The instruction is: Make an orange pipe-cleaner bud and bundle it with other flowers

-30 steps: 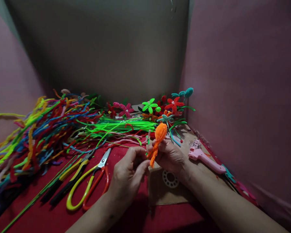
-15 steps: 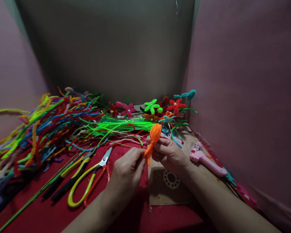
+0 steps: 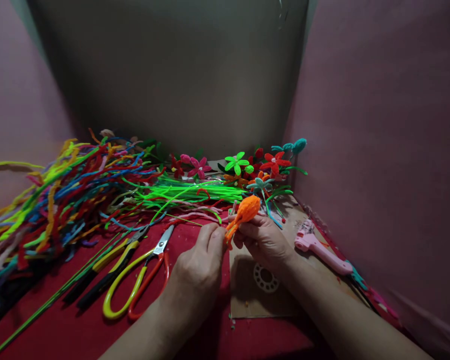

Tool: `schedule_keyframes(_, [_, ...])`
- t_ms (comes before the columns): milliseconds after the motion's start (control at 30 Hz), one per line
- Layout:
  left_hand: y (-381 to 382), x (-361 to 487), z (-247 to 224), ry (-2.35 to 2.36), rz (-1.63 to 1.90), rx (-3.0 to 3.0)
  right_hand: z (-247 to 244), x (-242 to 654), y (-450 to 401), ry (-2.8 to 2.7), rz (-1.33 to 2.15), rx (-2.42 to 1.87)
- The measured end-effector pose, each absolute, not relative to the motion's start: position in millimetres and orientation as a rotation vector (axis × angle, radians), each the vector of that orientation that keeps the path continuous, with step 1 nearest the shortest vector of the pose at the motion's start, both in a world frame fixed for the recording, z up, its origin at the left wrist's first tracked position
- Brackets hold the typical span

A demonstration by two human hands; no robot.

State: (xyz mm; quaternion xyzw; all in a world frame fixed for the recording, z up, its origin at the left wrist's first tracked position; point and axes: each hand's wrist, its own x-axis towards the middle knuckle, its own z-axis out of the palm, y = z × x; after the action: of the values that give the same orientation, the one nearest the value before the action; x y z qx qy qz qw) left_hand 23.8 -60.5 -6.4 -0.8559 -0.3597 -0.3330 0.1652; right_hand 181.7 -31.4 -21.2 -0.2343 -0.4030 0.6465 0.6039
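Note:
An orange pipe-cleaner flower bud [image 3: 248, 209] is held up over the front of the work surface, its rounded head tilted up to the right. My right hand [image 3: 264, 240] pinches it just below the head. My left hand [image 3: 204, 252] is closed on the loose orange stem ends at the lower left; its fingertips are partly hidden. Below my right hand a white ring with holes [image 3: 266, 277] lies on a piece of cardboard [image 3: 247, 305]. Scissors [image 3: 146, 275] with yellow and red handles rest left of my left hand.
Black-and-yellow pliers [image 3: 108, 270] lie beside the scissors. A heap of coloured pipe cleaners [image 3: 75, 200] fills the left, with a green bundle [image 3: 195, 192] at centre. Finished pipe-cleaner flowers [image 3: 236, 162] stand behind. A pink glue gun [image 3: 322, 252] lies at right, near the pink wall [image 3: 378, 150].
The orange bud has tipped further to the right, its stem ends now drawn up nearer my left fingers. Both hands stay close together; the view has shifted slightly.

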Motion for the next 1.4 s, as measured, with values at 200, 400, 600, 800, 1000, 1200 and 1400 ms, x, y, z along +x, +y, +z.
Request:
schedule_keyframes(200, [-68,25,-7,-1.021,-0.885,-2.355,-20,181,-32,-0.933,1.505,-0.525])
schedule_keyframes(400, [-79,28,-4,-1.006,-0.857,-2.347,-17,179,-35,-0.876,1.560,-0.542])
schedule_keyframes(600, [-77,31,-7,-1.159,-0.978,-2.507,-18,180,-34,-0.847,1.587,-0.526])
schedule_keyframes(800, [-74,25,-2,-1.198,-1.158,-2.667,-16,182,-35,-0.827,1.580,-0.530])
schedule_keyframes(1000, [-71,18,0,-1.242,-1.003,-2.577,-17,182,-33,-0.855,1.603,-0.501])
schedule_keyframes(1200, [-66,21,1,-1.272,-1.121,-2.572,-18,182,-34,-0.825,1.628,-0.467])
schedule_keyframes(1400, [-62,20,-5,-1.136,-1.167,-2.595,-18,180,-35,-0.835,1.654,-0.472])
